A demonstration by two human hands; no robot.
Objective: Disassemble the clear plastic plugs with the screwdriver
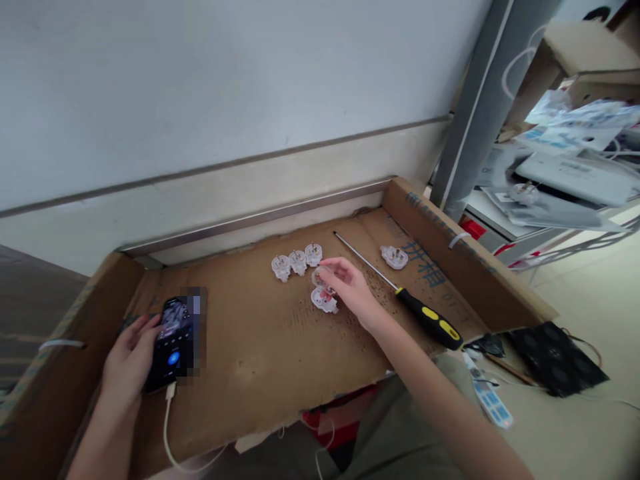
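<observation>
My left hand [130, 353] grips the left edge of a black phone [173, 340], with a digit over its lit screen; a white cable [167, 413] runs from the phone's lower end. My right hand [347, 287] is closed, with thumb and fingers pinching a clear plug piece [323, 280]. Just below those fingers is a white plug part [324, 301]; whether a fingertip touches it I cannot tell. Three plugs, a left one [281, 267], a middle one [298, 261] and a right one [313, 253], stand in a row, pins up, behind my right hand.
Right of my right hand lie a long screwdriver [430, 317] with a black and yellow handle and another plug [395, 257]. Raised cardboard walls [450, 247] edge the tray. A power strip [493, 400] and a black fan panel [555, 357] are beyond its right front corner.
</observation>
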